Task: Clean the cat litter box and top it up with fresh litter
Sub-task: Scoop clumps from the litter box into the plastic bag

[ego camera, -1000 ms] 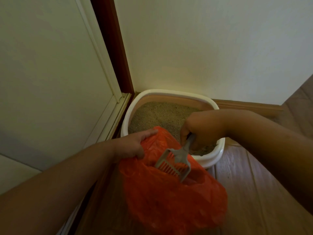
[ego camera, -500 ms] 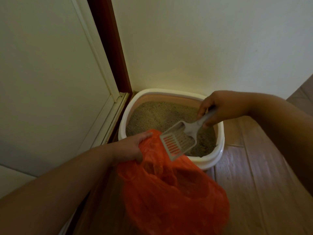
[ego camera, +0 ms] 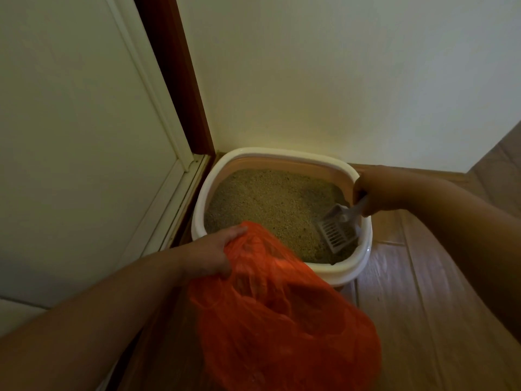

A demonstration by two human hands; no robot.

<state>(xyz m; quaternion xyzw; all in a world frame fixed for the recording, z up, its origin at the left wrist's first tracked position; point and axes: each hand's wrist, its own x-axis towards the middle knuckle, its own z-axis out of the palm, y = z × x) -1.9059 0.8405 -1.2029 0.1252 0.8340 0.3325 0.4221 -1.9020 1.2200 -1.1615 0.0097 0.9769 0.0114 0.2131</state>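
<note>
Head view: right hand [ego camera: 375, 190] grips scoop [ego camera: 338, 230] against litter box [ego camera: 282, 155] right rim; left hand [ego camera: 208, 255] grips orange bag [ego camera: 282, 320].

Bare forearms, no sleeves; hands [ego camera: 210, 253] ungloved

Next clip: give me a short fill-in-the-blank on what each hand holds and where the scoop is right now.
1. The left hand grips the edge of an orange plastic ____.
2. The right hand holds the slotted scoop by its ____.
3. The scoop's head is down inside the litter box, at its ____ side, on the litter.

Missing words: bag; handle; right
</note>
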